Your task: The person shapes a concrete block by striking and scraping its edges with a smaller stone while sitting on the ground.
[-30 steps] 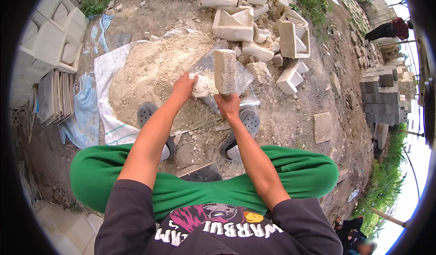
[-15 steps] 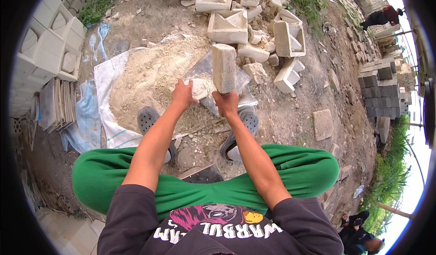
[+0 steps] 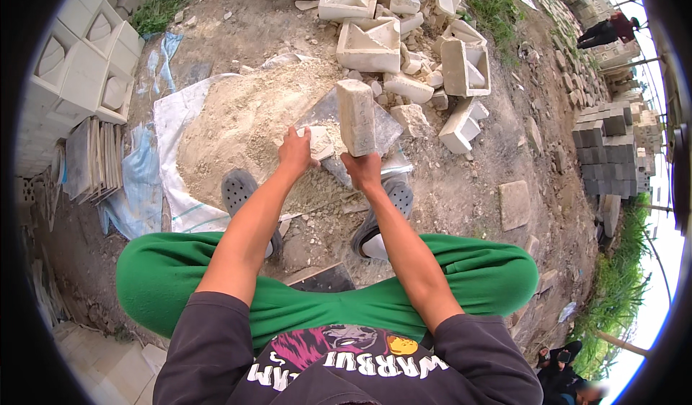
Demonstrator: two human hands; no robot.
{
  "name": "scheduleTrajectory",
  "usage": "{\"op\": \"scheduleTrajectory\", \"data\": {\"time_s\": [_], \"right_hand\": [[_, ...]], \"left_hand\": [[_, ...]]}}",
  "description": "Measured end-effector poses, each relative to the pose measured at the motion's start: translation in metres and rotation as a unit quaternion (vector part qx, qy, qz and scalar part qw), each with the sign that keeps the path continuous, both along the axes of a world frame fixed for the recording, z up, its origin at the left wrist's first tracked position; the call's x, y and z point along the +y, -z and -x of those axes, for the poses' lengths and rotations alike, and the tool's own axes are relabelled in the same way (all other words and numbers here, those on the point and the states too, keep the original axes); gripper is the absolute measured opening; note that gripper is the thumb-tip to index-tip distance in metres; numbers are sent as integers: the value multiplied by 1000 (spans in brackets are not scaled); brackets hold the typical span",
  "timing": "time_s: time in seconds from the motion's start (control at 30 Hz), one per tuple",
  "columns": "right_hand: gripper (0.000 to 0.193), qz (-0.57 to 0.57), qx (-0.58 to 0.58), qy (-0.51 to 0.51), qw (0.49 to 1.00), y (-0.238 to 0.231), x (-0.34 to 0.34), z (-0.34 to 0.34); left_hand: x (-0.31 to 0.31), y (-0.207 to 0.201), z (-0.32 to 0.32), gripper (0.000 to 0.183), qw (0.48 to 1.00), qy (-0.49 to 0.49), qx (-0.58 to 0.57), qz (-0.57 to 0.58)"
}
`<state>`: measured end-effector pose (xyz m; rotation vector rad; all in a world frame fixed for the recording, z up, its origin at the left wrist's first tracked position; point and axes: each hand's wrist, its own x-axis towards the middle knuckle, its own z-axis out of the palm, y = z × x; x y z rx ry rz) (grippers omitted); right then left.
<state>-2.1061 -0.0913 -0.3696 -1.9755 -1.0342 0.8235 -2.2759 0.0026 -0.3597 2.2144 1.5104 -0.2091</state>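
Observation:
My right hand (image 3: 362,170) is closed at the near end of a long, dusty beige block (image 3: 356,116), raised over a dark flat plate (image 3: 388,127). Whether the block has a handle inside my fist, I cannot tell. Just to the left, my left hand (image 3: 297,151) has its fingers curled over a whitish broken chunk (image 3: 321,142) at the plate's left side. Crushed pale rubble (image 3: 231,127) is heaped on a white sheet (image 3: 171,163) beside that hand.
Broken hollow cream blocks (image 3: 369,60) and fragments lie piled beyond the plate. Whole pale blocks (image 3: 72,80) and leaning boards (image 3: 94,161) stand at the left. Grey blocks (image 3: 604,152) are stacked at the right. My shoes (image 3: 239,188) flank the work spot. Two people are at the far right.
The view has shifted slightly. My left hand still rests on the chunk, and the block in my right hand is tilted a little differently, still raised.

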Motion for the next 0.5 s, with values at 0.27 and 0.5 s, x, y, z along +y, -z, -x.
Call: {"op": "scheduleTrajectory", "data": {"time_s": [0.27,0.5], "right_hand": [[33,229,-40,-51,971,2,12,-13],[38,117,-1,-69,991,2,-11,-8]], "left_hand": [[4,4,5,105,999,-4,23,30],[3,4,-1,105,1000,11,2,0]]}}
